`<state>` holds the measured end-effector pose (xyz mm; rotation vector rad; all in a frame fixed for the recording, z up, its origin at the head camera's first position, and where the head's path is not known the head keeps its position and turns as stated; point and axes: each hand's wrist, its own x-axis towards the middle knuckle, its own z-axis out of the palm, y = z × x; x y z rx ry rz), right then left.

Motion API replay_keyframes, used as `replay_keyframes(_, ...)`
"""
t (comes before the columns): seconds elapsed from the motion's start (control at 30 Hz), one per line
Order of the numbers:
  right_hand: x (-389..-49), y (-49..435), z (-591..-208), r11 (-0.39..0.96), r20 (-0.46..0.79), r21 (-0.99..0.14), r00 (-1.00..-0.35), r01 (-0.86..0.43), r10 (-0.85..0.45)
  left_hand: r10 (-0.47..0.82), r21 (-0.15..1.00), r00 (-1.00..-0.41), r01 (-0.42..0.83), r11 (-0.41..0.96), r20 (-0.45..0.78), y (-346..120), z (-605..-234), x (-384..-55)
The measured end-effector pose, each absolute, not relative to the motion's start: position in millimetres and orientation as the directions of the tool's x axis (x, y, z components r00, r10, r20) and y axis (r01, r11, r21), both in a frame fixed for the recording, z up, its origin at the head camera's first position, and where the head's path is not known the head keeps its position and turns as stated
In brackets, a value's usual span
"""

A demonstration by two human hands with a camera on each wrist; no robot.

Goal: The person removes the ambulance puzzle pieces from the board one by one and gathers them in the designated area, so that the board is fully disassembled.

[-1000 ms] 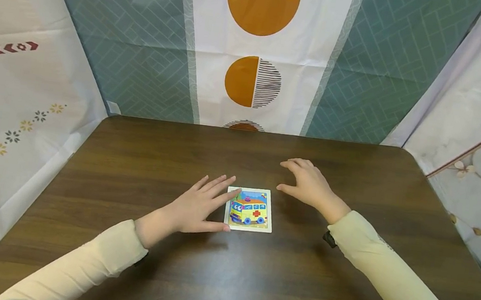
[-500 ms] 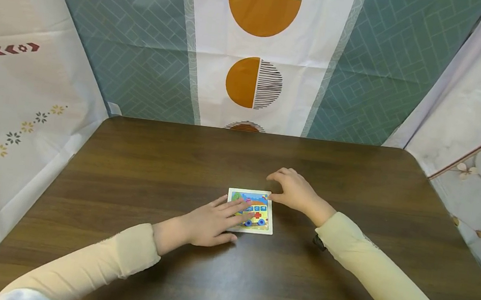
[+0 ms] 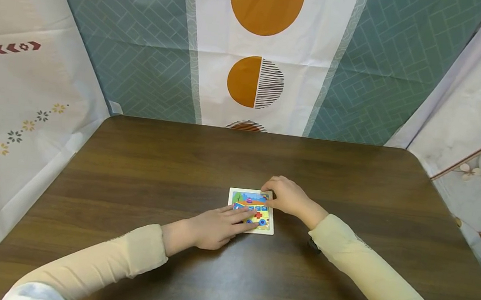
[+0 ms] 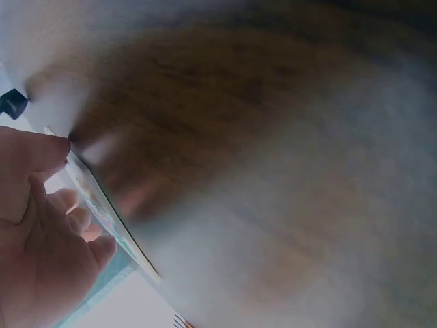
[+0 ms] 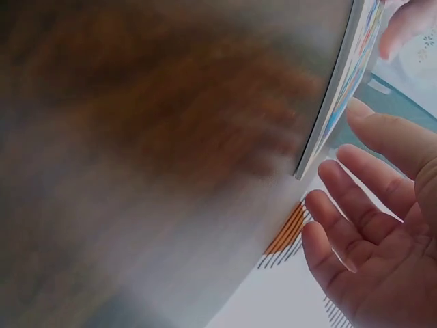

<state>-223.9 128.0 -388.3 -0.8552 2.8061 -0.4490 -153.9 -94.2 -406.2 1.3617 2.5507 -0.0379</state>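
Straight-fingered left hand (image 3: 219, 228) and loosely curved right hand (image 3: 289, 198) overlie a square white-bordered picture board (image 3: 253, 202), contact unclear; uneven pressure could skew it.

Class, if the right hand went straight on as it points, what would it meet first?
Probably the picture board, at its far right corner; whether the right hand touches it is unclear.

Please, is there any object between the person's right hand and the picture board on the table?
Nothing visible stands between them. The right hand is at the far right corner of the picture board, though touch is unclear. The left hand is over the near left part, not in between.
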Motion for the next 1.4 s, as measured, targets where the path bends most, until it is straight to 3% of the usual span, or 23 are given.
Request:
replay_keyframes(0.53,-227,124,-389,0.784,-0.099,-0.335,-0.809,-0.522,-0.580,0.794,0.180,-0.553,0.779,0.600,-0.254,-88,-404,-152)
replay_keyframes(1.4,-229,116,-393,0.785,-0.064,-0.287,-0.807,-0.549,-0.587,0.780,0.207,-0.560,0.758,0.618,-0.278,-85,-401,-148)
